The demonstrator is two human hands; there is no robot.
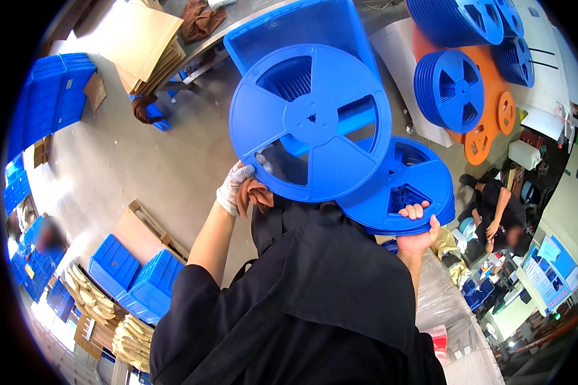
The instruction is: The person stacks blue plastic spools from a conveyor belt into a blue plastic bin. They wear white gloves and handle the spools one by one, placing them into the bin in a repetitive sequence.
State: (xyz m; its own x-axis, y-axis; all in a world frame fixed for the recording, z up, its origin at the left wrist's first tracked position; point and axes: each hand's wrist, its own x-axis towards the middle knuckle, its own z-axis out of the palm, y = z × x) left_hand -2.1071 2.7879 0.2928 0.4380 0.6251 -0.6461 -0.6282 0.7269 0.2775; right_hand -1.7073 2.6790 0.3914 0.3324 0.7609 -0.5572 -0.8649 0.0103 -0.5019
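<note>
My left hand [235,186], in a pale glove, grips the lower left rim of a large blue plastic reel [331,157]. A crumpled brown cloth [255,194] is held in that same hand, below the rim. My right hand [419,234], bare, is closed on the edge of a small stack of blue reels [427,189], fingers over the top through a cutout. The large reel overlaps the stack's left part. Behind and above it is a blue plastic bin [340,22], with more reels partly visible inside through the reel's cutouts.
Stacked blue reels [440,90] stand on an orange surface [488,70] at the far right, with orange reels [478,144] beside them. Flat cardboard [141,38] lies at the far left. Blue crates [151,282] stand at left. Another person [501,205] sits at right.
</note>
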